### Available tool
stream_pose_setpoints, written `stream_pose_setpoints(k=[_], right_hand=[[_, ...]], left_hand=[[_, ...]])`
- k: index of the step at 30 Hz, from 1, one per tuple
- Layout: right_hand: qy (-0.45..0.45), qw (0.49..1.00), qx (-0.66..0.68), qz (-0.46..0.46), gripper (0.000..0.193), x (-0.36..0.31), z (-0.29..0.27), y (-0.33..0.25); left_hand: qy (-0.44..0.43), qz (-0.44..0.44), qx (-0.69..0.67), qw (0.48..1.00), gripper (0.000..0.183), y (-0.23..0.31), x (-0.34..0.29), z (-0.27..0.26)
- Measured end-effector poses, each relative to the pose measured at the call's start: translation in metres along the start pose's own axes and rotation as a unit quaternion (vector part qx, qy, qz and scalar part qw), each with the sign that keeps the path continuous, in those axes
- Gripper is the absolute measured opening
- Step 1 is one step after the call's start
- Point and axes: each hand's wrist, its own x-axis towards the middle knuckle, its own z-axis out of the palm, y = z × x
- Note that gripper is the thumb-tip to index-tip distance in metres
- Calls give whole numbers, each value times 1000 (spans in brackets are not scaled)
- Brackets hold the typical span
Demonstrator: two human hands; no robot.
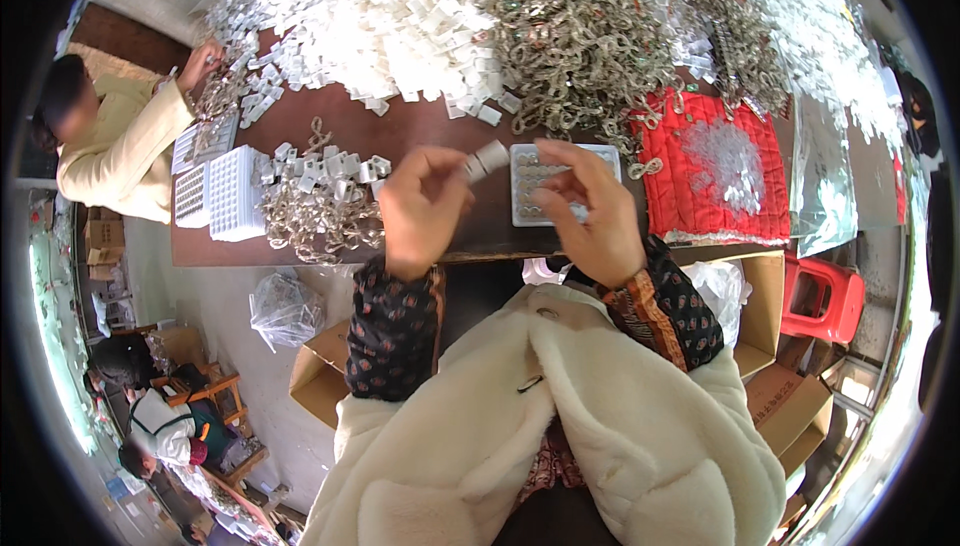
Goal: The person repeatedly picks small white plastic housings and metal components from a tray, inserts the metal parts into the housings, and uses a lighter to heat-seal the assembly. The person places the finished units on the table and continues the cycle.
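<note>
My left hand [424, 208] is closed, its fingers pinching a small white card-like piece [487, 161] with a greyish part near my fingertips. My right hand [600, 214] hangs over a clear square tray [566, 151] with small round metallic pieces in its pockets. The fingers of that hand are curved and apart, and nothing shows between them. Left of my left hand lies a heap of silvery chain-like pieces [322, 208] with small white cards among them.
White cards [400, 26] and tangled metal chains [580, 46] pile up across the table's far side. A red cloth [715, 171] bears clear plastic bits at right. White pocketed trays [236, 194] stand at left. Another person [120, 146] works there. Below sit cardboard boxes [765, 296] and a red stool [825, 298].
</note>
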Motion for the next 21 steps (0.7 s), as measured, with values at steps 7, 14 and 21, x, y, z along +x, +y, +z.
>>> stream_pose_setpoints(k=[7,14,21], right_hand=[[-54,928,303,210,18,-12,-2,-6],[56,993,-4,108,11,-25,-39,7],[215,927,-303,48,18,16,-92,59]], left_hand=[[-114,123,-202,965,27,8,-47,32],[-127,42,-205,970,26,-3,-58,48],[-116,-27,-251,961,32,-13,-55,47]])
